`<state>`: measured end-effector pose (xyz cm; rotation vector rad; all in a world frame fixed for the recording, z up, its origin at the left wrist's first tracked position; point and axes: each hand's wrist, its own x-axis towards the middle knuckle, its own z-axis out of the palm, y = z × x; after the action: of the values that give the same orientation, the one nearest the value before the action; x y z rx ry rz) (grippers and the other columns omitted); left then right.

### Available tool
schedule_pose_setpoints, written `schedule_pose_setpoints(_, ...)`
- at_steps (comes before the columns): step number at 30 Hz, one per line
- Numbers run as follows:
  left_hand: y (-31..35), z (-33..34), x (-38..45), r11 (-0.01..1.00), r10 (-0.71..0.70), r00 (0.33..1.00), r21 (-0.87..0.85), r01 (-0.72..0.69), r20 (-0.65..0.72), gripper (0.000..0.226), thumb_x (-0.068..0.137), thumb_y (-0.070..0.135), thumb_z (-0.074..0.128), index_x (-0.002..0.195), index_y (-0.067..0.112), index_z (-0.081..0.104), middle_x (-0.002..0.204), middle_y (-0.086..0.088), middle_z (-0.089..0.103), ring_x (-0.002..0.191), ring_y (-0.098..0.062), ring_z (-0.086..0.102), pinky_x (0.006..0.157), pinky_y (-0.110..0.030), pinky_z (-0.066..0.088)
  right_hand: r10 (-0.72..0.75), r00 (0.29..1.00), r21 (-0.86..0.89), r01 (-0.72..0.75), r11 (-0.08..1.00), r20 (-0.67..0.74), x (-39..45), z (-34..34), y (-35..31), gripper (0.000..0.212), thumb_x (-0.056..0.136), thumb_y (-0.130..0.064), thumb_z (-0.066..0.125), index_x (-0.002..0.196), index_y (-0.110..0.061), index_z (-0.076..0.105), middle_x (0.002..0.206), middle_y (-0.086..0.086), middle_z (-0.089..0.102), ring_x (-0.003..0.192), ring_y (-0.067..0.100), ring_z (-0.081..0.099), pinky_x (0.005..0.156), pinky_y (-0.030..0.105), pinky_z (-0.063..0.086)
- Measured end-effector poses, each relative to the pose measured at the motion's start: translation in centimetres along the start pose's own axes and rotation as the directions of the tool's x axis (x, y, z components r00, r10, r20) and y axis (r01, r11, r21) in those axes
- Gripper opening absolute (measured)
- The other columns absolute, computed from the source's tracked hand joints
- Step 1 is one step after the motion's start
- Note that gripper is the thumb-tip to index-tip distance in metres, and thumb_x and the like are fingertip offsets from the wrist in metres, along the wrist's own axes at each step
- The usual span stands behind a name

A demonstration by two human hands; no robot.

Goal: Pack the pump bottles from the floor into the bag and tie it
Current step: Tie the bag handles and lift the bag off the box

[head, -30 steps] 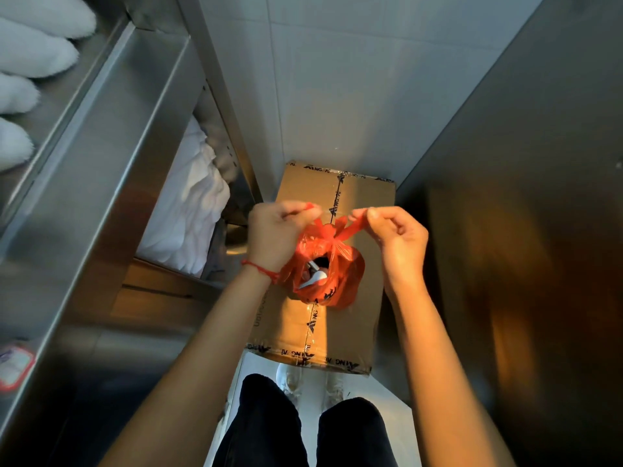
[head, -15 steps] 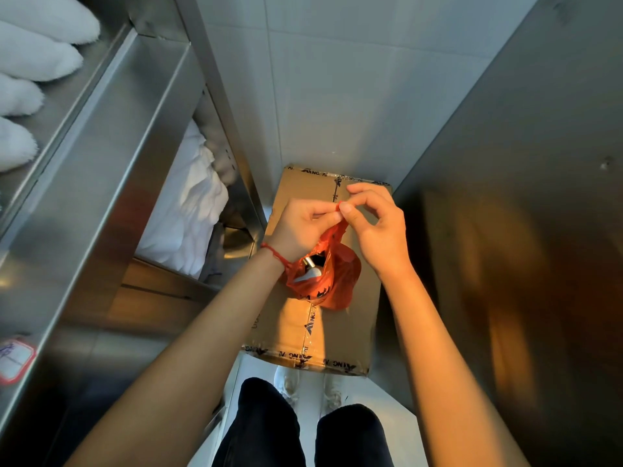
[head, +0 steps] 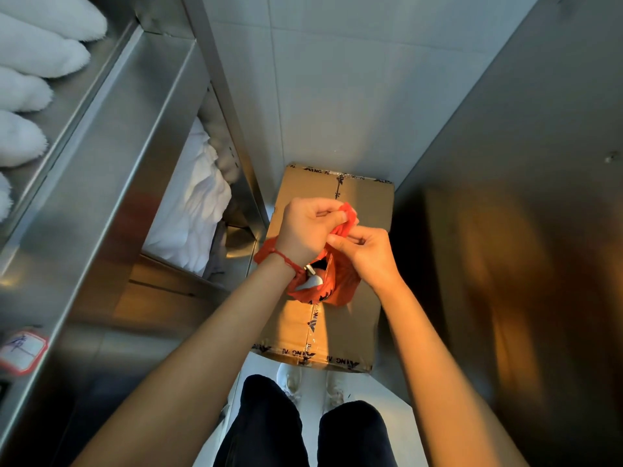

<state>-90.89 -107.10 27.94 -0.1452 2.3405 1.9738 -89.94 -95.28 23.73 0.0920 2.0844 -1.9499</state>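
Fingers [head: 337, 215] of the left hand [head: 305, 230] were curled tight, pinching 1 crumpled strip of thin red plastic, a handle of the bag [head: 332, 284]. Just beside it the right hand [head: 365, 254] pinched the same twisted plastic between thumb and fingertips, both hands touching over the bag's mouth. That glossy, wrinkled bag hung from the hands above 1 flat brown cardboard box [head: 357, 210] sealed with printed tape. Through the gap in its mouth showed 1 white pump bottle [head: 312, 282] with a smooth rounded head; whether more lay inside I could not tell. On the left wrist sat 1 thin red cord [head: 285, 257]. Brushed steel shelves [head: 111, 170] stood to the left, holding soft white folded towels [head: 192, 214]
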Motion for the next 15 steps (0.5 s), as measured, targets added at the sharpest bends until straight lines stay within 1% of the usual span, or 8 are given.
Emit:
schedule_pose_setpoints(1,0.2,0.0,-0.1,1.000,0.010,1.000,-0.014,-0.010,-0.005,0.016,0.079,-0.010,0.056,0.087,-0.005,0.068,0.082,-0.012,0.067,0.057,0.005,0.061,0.065,-0.015,0.052,-0.003,1.000,0.023,0.002,1.000,0.010,-0.2,0.1,-0.3,0.012,0.077,0.004,0.066,0.065,0.004,0.065,0.045,-0.008,0.061,0.050,-0.005,0.050,0.051,0.011,0.041)
schedule_pose_setpoints(3,0.7,0.0,-0.3,0.999,0.027,1.000,-0.042,-0.028,-0.014,0.017,0.078,-0.010,0.057,0.088,-0.002,0.068,0.081,-0.012,0.067,0.057,0.005,0.062,0.062,-0.013,0.052,-0.013,1.000,0.060,0.012,0.998,0.028,-0.7,0.3,-0.9,0.020,0.076,0.006,0.065,0.065,-0.010,0.066,0.046,-0.017,0.062,0.046,-0.008,0.052,0.048,0.007,0.040)
schedule_pose_setpoints(5,0.9,-0.1,-0.5,0.998,0.041,0.999,-0.050,-0.043,-0.031,0.018,0.078,-0.009,0.058,0.089,0.001,0.068,0.080,-0.010,0.067,0.055,0.007,0.061,0.058,-0.010,0.049,-0.025,1.000,0.075,0.024,0.997,0.014,-1.3,0.7,-1.6,0.022,0.077,0.005,0.064,0.065,-0.014,0.066,0.047,-0.018,0.064,0.047,-0.008,0.055,0.048,0.007,0.041)
schedule_pose_setpoints(7,0.9,-0.4,-0.7,0.998,0.056,0.996,-0.009,-0.056,-0.065,0.016,0.078,-0.005,0.060,0.088,0.003,0.070,0.077,-0.007,0.067,0.051,0.007,0.057,0.053,-0.008,0.044,-0.033,0.999,0.080,0.034,0.996,-0.022,-1.8,0.9,-2.0,0.023,0.079,0.001,0.064,0.063,-0.015,0.067,0.048,-0.017,0.065,0.049,-0.007,0.057,0.049,0.008,0.042)
schedule_pose_setpoints(8,0.8,-0.7,-0.8,0.998,0.057,0.995,0.016,-0.055,-0.082,0.014,0.079,-0.002,0.061,0.087,0.004,0.070,0.077,-0.007,0.067,0.052,0.005,0.057,0.053,-0.009,0.044,-0.023,0.999,0.089,0.026,0.996,-0.035,-2.0,1.0,-2.2,0.022,0.080,0.000,0.064,0.064,-0.014,0.069,0.050,-0.016,0.067,0.050,-0.005,0.059,0.050,0.009,0.044)
schedule_pose_setpoints(9,0.7,-1.1,-1.1,0.997,0.062,0.993,0.043,-0.058,-0.098,0.013,0.080,0.002,0.061,0.088,0.005,0.071,0.079,-0.008,0.068,0.058,0.002,0.059,0.057,-0.010,0.047,-0.008,0.999,0.105,0.013,0.994,-0.049,-2.3,1.1,-2.3,0.019,0.080,-0.002,0.064,0.065,-0.012,0.070,0.052,-0.013,0.068,0.052,-0.003,0.061,0.052,0.011,0.047)
schedule_pose_setpoints(12,-0.4,-2.7,-2.5,0.980,0.107,0.984,0.183,-0.081,-0.140,0.020,0.083,0.010,0.061,0.102,0.008,0.067,0.098,-0.007,0.070,0.088,-0.006,0.062,0.080,-0.012,0.047,0.046,0.996,0.159,-0.033,0.987,-0.074,-3.3,1.1,-2.5,0.013,0.082,-0.006,0.064,0.071,-0.005,0.072,0.056,-0.008,0.071,0.053,0.003,0.063,0.054,0.014,0.050)
schedule_pose_setpoints(15,-1.7,-3.8,-5.2,0.903,0.191,0.973,0.411,-0.123,-0.129,0.029,0.086,0.015,0.058,0.114,0.007,0.060,0.113,-0.011,0.065,0.104,-0.018,0.059,0.092,-0.022,0.041,0.062,0.996,0.152,-0.051,0.987,-0.069,-4.6,0.7,-2.5,0.013,0.081,-0.010,0.066,0.070,-0.008,0.073,0.057,-0.006,0.072,0.054,0.005,0.065,0.054,0.014,0.050)
